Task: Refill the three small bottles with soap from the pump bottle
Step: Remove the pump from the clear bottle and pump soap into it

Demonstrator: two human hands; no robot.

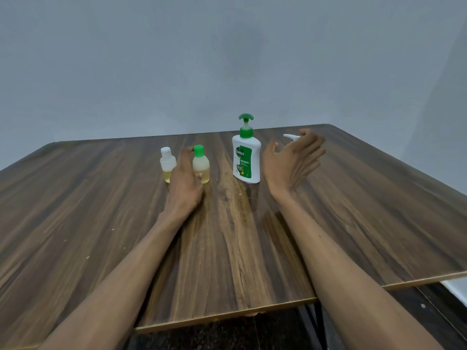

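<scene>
A white Dettol pump bottle (246, 157) with a green pump stands upright at the table's middle back. To its left stand two small bottles holding yellowish liquid: a white-capped one (167, 164) and a green-capped one (201, 164). My left hand (184, 183) grips the green-capped bottle, fingers behind it and thumb across its front. My right hand (294, 164) hovers to the right of the pump bottle, fingers loosely spread and holding nothing. A white nozzle-like object (290, 136) pokes out behind that hand; the rest of it is hidden.
The wooden table (101, 210) has its near edge at the bottom and its right edge running back on the right. A grey wall rises behind it. Dark floor and a black table leg (316, 322) show below the front edge.
</scene>
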